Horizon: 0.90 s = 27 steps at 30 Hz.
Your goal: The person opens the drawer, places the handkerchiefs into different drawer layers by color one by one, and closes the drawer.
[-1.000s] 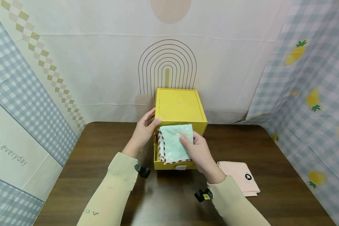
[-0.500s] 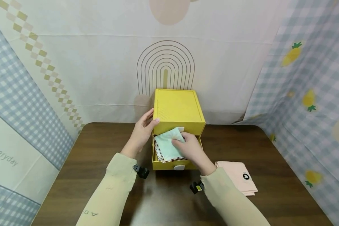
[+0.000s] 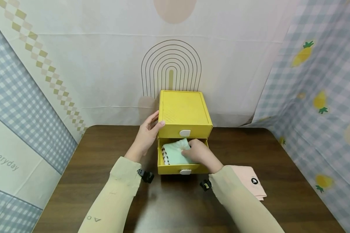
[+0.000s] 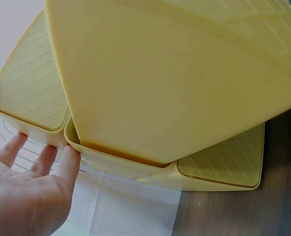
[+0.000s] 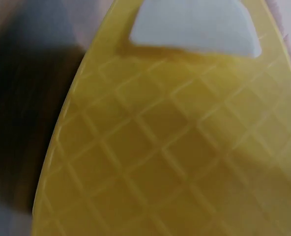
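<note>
A yellow two-drawer storage box (image 3: 183,108) stands at the back of the table, its lower drawer (image 3: 166,170) pulled out. My left hand (image 3: 145,139) holds the box's left side, thumb at the front corner; in the left wrist view its fingertips press the box's edge. In the lower drawer lies a folded mint-green towel (image 3: 175,152) with a brown-and-white checked edge. My right hand (image 3: 199,152) reaches into the drawer and pinches the towel's right side, its fingertips partly hidden. The drawer's diamond-patterned front (image 5: 175,147) and white handle (image 5: 194,27) fill the right wrist view.
A folded pink towel (image 3: 249,182) with a round black patch lies on the dark wooden table (image 3: 105,155), right of the box and partly behind my right sleeve. The upper drawer, with its white handle (image 3: 185,133), is closed. A patterned cloth (image 3: 110,74) hangs behind the table.
My right hand has lowered the mint-green towel from in front of the box down into the lower drawer. The upper drawer's handle now shows. My left hand has stayed on the box.
</note>
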Tool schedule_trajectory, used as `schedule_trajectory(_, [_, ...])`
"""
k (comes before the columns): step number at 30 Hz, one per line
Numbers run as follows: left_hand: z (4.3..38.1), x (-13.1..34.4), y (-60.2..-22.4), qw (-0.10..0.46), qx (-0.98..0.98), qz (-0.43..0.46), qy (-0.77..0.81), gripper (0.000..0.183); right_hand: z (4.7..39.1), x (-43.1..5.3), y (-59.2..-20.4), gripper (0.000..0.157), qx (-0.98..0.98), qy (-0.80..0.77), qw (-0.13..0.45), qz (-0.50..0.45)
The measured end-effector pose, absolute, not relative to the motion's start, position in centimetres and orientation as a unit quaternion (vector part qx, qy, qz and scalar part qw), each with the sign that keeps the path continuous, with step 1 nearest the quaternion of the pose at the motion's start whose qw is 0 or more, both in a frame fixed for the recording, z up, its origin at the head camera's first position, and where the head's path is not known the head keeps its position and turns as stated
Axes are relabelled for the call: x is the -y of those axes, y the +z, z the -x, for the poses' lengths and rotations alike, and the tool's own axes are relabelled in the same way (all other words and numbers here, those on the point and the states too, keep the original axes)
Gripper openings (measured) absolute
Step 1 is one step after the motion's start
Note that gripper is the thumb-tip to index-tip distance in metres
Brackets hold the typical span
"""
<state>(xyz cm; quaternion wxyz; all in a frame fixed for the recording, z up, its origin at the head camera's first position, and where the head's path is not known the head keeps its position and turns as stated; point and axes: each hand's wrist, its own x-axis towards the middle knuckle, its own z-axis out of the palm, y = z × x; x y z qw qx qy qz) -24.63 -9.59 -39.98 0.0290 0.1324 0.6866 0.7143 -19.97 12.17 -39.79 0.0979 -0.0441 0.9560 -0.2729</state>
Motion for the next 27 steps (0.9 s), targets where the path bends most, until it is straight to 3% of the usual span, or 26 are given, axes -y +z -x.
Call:
schedule_trajectory(11, [24.7,9.6,-40.1,0.024,-0.694,-0.133,0.707,0.066,20.1,-12.1,-39.8,0.025,-0.966,-0.225,0.128,0.026])
schedule_trajectory(18, [24.6,9.5,-40.4,0.029,-0.693,-0.138,0.707,0.064,17.8,-12.6,-38.8,0.048,-0.975,-0.217,0.052,0.022])
schedule_trajectory(24, [24.1,9.5,-39.8,0.026,-0.693,-0.134,0.708,0.066,16.3,-13.5,-38.1,0.025,-0.964,-0.266,0.019,0.024])
schedule_trajectory(27, [24.3,9.5,-40.1,0.019,-0.692,-0.138,0.708,0.066,15.8,-13.8,-38.0,0.032,-0.958,-0.285,0.007,0.022])
